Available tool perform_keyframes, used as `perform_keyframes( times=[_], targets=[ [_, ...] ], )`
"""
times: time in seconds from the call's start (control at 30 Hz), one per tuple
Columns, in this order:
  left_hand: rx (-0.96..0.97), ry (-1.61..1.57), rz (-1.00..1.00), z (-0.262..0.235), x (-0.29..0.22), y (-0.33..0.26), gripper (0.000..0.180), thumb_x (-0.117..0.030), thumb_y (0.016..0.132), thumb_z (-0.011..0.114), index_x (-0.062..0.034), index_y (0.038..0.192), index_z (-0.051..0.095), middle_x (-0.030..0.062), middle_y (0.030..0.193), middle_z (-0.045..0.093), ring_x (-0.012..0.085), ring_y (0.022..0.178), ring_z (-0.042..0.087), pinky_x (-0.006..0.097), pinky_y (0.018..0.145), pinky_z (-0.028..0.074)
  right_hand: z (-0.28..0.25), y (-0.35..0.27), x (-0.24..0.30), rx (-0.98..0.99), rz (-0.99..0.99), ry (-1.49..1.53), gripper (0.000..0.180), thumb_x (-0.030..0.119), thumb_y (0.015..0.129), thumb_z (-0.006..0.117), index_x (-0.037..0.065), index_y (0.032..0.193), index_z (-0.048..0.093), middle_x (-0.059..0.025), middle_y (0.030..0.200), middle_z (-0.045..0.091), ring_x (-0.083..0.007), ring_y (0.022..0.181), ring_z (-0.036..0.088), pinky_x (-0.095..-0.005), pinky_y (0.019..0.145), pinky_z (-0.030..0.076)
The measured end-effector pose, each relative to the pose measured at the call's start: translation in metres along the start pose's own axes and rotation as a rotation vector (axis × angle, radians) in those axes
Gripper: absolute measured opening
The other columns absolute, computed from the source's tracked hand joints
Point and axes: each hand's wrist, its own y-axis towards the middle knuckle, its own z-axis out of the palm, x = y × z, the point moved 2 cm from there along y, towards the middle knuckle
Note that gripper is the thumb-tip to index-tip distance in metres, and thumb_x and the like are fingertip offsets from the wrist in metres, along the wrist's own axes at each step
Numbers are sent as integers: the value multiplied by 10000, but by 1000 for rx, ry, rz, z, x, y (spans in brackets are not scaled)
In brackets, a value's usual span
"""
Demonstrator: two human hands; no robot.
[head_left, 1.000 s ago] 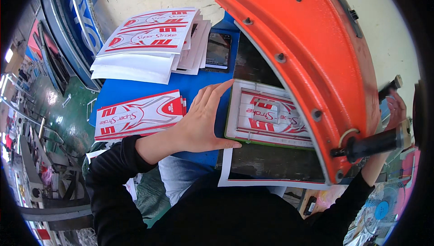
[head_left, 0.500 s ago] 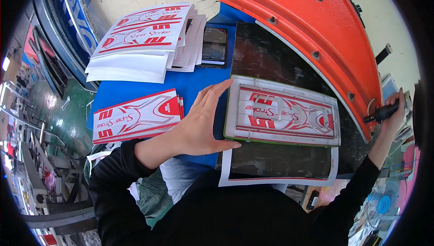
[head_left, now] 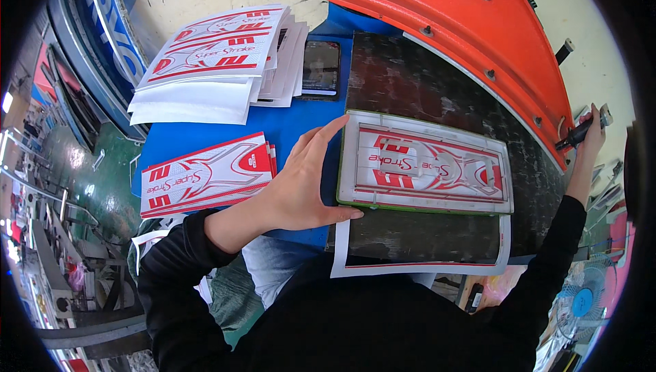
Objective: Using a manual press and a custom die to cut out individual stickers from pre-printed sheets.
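One view, head: left hand (head_left: 303,184) spread at 9 o'clock end of framed die (head_left: 427,164) on dark board (head_left: 410,68); right hand (head_left: 593,138), apart, clamped on black handle (head_left: 576,135) toward 3 o'clock. Could pinch left hand by swinging orange head (head_left: 478,34) inward early.

The left hand (head_left: 301,184) is sitting wide around one end of a clear frame (head_left: 350,160) while the right hand (head_left: 593,129) is holding a black handle (head_left: 579,133).
The left pointing finger is touching the frame's far corner, and the thumb is resting by its near edge. A red-and-white picture is showing through, just right of these fingers. A white paper border (head_left: 417,271) is lying below the thumb. Small printed cards (head_left: 208,175) are lying left of the left fingers; big sheets (head_left: 205,58) and a phone (head_left: 320,68) are lying beyond them. A big orange part (head_left: 471,37) is curving left of the right fingers.
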Motion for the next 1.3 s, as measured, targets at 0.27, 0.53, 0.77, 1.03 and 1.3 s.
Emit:
perform_keyframes(
  times=[0.27, 0.53, 0.77, 1.03, 1.3],
  targets=[
    [21, 2, -16, -1, -2, -1, 1255, -245, 648, 945, -16, 1568, 122, 251, 1547, 285, 454, 1410, 306, 533, 1158, 313, 13, -119, 29, -85, -545, -516, 316, 235, 945, 715, -12, 1133, 655, -118, 1179, 663, -212, 1095, 632, -355, 961, 489],
    [19, 12, -8, 0, 1, -1, 1253, -240, 648, 944, -20, 1569, 124, 248, 1545, 286, 447, 1415, 307, 539, 1150, 325, 84, -282, 74, 807, -478, -656, 97, 98, 921, 654, 25, 858, 665, -98, 983, 688, -229, 927, 647, -389, 1023, 430],
    [29, 14, -13, 0, 1, 0, 1268, -245, 649, 946, -31, 1575, 107, 255, 1545, 280, 446, 1418, 304, 539, 1151, 324, 118, -345, 95, 1198, -426, -609, 344, 309, 790, 798, 39, 936, 643, -113, 965, 629, -296, 919, 611, -435, 913, 456],
    [34, -21, -17, -2, 1, 0, 1329, -260, 622, 967, -40, 1584, 78, 245, 1570, 247, 439, 1428, 287, 535, 1165, 303, 116, -354, 72, 1179, -878, -811, 658, 589, 619, 859, 63, 915, 597, -105, 953, 593, -303, 871, 602, -437, 807, 468],
    [42, -80, -41, 1, 6, -1, 1429, -313, 600, 989, -51, 1595, -1, 256, 1596, 199, 435, 1472, 238, 539, 1201, 265, 121, -336, 84, 1183, -909, -741, 684, 604, 639, 825, 13, 918, 625, -114, 831, 587, -309, 731, 599, -411, 707, 484]
  ],
)
